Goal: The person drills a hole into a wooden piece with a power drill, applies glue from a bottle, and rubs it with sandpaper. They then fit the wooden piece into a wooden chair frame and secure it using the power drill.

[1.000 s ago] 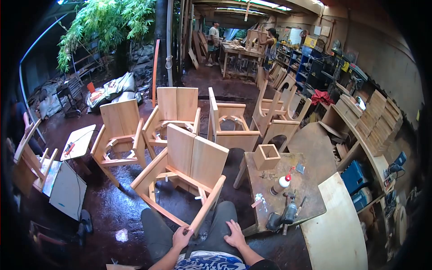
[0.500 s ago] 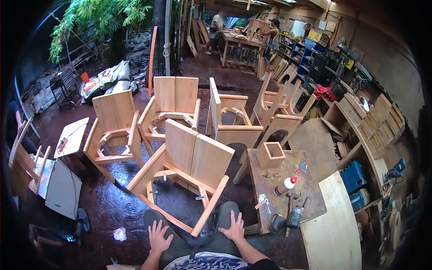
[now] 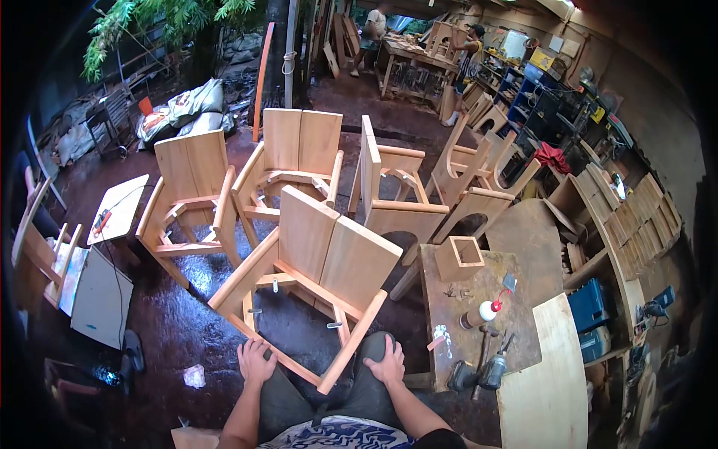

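Observation:
A wooden chair frame [image 3: 336, 247] with a two-board back and no seat panel stands right before my knees, with small metal brackets inside its rails. My left hand [image 3: 256, 362] rests on my left knee, just outside the chair's front rail, fingers apart and holding nothing. On my right knee lies my right hand [image 3: 387, 363], also spread and holding nothing, to the right of the chair's armrest. Beside it on the right, a low worktable [image 3: 516, 329] bears a square wooden box [image 3: 458, 259], a glue bottle [image 3: 480, 315], a hammer [image 3: 485, 344] and a drill [image 3: 493, 368].
Several more chair frames [image 3: 191, 172] stand beyond. A small white-topped table [image 3: 120, 209] is at the left, where a person's arm [image 3: 31, 187] shows at the edge. Two people [image 3: 372, 34] are at the far bench [image 3: 419, 56]. Tool shelves line the right wall.
My left hand has let go of the chair's front corner and moved left onto my knee. My right hand stays on my right knee. The view has shifted somewhat.

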`<action>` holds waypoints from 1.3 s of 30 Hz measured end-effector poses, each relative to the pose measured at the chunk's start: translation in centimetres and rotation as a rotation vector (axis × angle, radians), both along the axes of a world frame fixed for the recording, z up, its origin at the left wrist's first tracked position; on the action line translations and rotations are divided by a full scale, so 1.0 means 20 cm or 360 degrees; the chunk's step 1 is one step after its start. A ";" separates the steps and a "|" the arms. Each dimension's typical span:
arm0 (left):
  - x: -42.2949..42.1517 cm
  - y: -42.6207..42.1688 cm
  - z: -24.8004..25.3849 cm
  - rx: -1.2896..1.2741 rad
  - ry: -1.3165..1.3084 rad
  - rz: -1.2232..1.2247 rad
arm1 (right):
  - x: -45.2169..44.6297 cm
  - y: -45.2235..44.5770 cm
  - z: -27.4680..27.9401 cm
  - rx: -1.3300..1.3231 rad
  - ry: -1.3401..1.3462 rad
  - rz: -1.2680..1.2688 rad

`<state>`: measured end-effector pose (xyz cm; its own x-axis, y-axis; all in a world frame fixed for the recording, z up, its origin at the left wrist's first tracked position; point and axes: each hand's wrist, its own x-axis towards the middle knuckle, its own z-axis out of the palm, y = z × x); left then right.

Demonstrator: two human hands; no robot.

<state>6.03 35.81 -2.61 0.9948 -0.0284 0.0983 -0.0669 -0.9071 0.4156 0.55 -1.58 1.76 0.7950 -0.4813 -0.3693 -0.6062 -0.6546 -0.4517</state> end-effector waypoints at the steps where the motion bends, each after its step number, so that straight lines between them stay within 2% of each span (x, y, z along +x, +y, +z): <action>1: 0.04 0.00 -0.02 -0.0037 0.0046 0.0080 | 0.00 0.00 0.01 -0.0004 -0.0012 0.0005; 4: 0.12 0.01 0.06 -0.0033 0.0083 0.0213 | -0.01 0.00 -0.02 -0.0025 -0.0052 -0.0015; 6: 0.17 0.03 0.06 -0.0349 0.0394 0.0679 | -0.01 -0.03 -0.03 -0.0043 -0.0085 -0.0048; 7: 0.18 0.06 0.03 -0.0348 0.0391 0.0679 | 0.00 -0.04 -0.01 0.0000 -0.0072 -0.0092; 9: 0.21 0.11 -0.02 -0.0731 0.0381 0.0853 | 0.01 -0.07 -0.01 0.0025 -0.0057 -0.0161; 17: 0.17 0.17 -0.12 -0.0691 0.0328 0.0795 | 0.00 -0.13 -0.06 0.0094 -0.0092 -0.0163; 23: 0.15 0.16 -0.05 -0.0749 0.0339 0.0790 | 0.00 -0.19 -0.22 0.0191 -0.0334 -0.0122; 26: 0.15 0.17 -0.03 -0.0788 0.0348 0.0788 | 0.00 -0.19 -0.20 0.0170 -0.0315 -0.0133; 31: 0.12 0.22 -0.16 -0.0805 0.0371 0.0689 | -0.01 -0.26 -0.35 0.0171 -0.0473 -0.0046; 33: 0.04 0.21 -0.19 -0.0627 0.0094 0.0508 | -0.01 -0.27 -0.37 0.0150 -0.0502 -0.0003; 37: -0.19 0.10 -0.02 -0.0606 0.0139 0.0565 | -0.05 -0.28 -0.29 0.0105 -0.0515 0.0009; 39: -0.29 0.07 -0.01 -0.0395 0.0006 0.0406 | -0.07 -0.30 -0.25 0.0062 -0.0552 0.0032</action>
